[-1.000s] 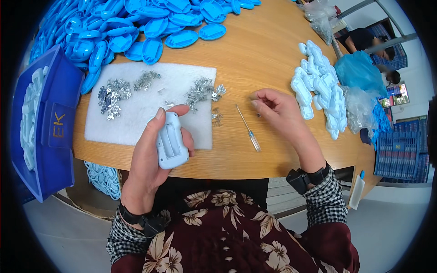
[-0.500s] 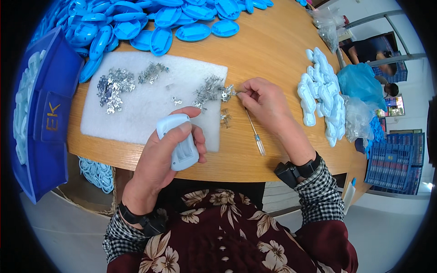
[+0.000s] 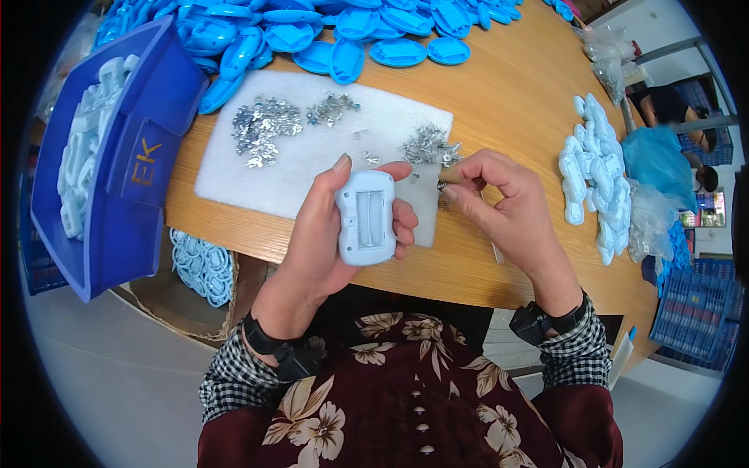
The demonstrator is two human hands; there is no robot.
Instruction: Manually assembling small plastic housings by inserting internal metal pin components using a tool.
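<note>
My left hand (image 3: pixel 310 234) is closed around a light blue plastic battery casing (image 3: pixel 345 226), its open two-slot compartment facing up. At the edge of a white foam sheet (image 3: pixel 234 183), my right hand (image 3: pixel 511 207) pinches a small metal contact piece (image 3: pixel 442 186), partly hidden by the fingertips. Just beyond these fingers lies a pile of small silvery metal contacts (image 3: pixel 425 144). Two more piles of such contacts, a larger one (image 3: pixel 265 129) and a smaller one (image 3: pixel 331 109), rest farther left on the sheet. A screwdriver (image 3: pixel 498 252) is mostly covered by my right hand.
Bright blue oval shells (image 3: pixel 347 58) are heaped along the table's far side. A blue bin (image 3: pixel 144 187) of light blue parts stands left, above a carton with light blue rings (image 3: pixel 203 269). Light blue casings (image 3: pixel 597 171) and a teal bag (image 3: pixel 659 164) are right. People are in the background.
My left hand has turned the casing so its compartment faces up. My right hand has drawn back slightly from the contact pile, holding a small piece. The whole view has shifted.
</note>
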